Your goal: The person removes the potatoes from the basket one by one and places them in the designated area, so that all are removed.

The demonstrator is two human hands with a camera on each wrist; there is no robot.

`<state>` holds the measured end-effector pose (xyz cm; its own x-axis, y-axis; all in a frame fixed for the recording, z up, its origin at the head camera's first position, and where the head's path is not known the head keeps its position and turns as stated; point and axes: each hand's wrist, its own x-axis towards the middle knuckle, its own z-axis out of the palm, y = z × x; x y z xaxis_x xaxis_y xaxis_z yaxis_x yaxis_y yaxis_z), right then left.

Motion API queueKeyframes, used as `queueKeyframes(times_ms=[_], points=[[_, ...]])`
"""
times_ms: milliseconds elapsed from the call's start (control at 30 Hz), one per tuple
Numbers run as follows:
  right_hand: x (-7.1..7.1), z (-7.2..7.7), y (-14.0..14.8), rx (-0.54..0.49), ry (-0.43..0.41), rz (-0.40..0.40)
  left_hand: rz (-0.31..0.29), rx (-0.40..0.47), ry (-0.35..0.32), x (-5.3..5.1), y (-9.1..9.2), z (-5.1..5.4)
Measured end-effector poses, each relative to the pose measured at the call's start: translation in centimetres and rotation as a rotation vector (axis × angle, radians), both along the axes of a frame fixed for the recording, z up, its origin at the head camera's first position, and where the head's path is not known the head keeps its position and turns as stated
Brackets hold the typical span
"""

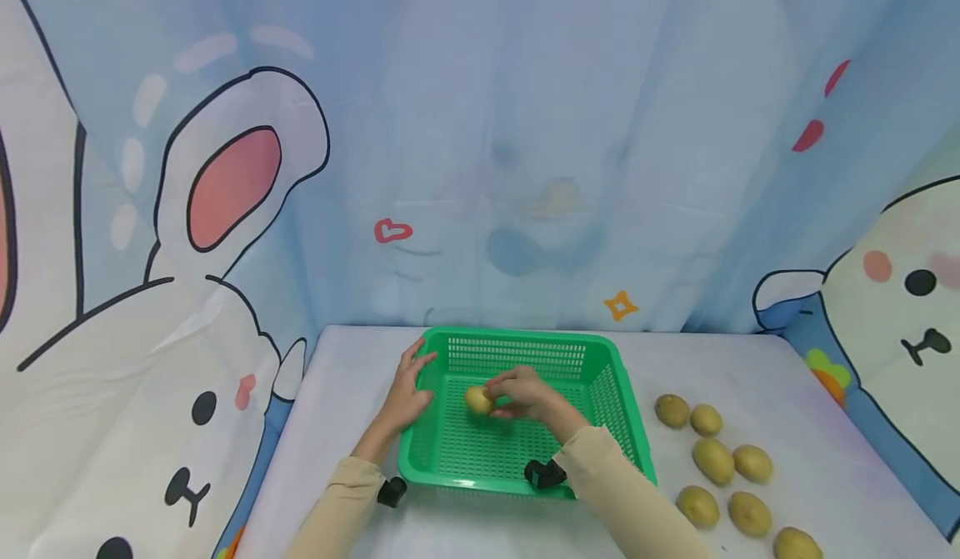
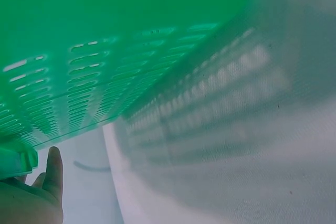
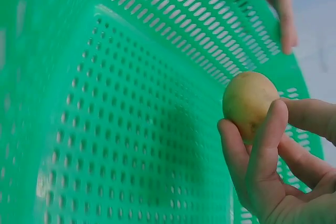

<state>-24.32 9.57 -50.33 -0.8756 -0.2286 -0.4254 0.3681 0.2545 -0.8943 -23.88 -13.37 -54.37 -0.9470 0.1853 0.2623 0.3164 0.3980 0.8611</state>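
Note:
A green plastic basket (image 1: 525, 481) with slotted walls stands on the white table. Inside it, above its perforated floor, my right hand (image 1: 523, 394) holds a small yellow potato (image 1: 477, 401). In the right wrist view, fingertips and thumb pinch the potato (image 3: 248, 100). On the basket's left rim is my left hand (image 1: 407, 388), with its thumb on the inner side and a finger along the outside. The left wrist view shows mostly the basket's outer wall (image 2: 157, 3), with part of the left hand (image 2: 39, 198) at the lower left corner.
Several loose potatoes (image 1: 714, 461) lie on the table (image 1: 840, 459) to the right of the basket. A blue curtain (image 1: 540, 167) with cartoon animals hangs behind and beside the table. Dark wrist devices (image 1: 545, 474) sit near both cuffs.

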Motion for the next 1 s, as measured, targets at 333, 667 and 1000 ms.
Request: queueKeyframes(times_ms=[333, 667, 1000], points=[[1.7, 2.3, 4.1, -0.006, 0.039, -0.031, -0.002, -0.003, -0.012, 0.0, -0.2, 0.1], [4.1, 3.5, 10.0, 0.012, 0.078, -0.038, -0.010, -0.012, -0.013, 0.0, 0.3, 0.0], [8.0, 4.4, 18.2, 0.089, 0.049, -0.121, -0.009, -0.002, -0.010, 0.2, 0.2, 0.3]])
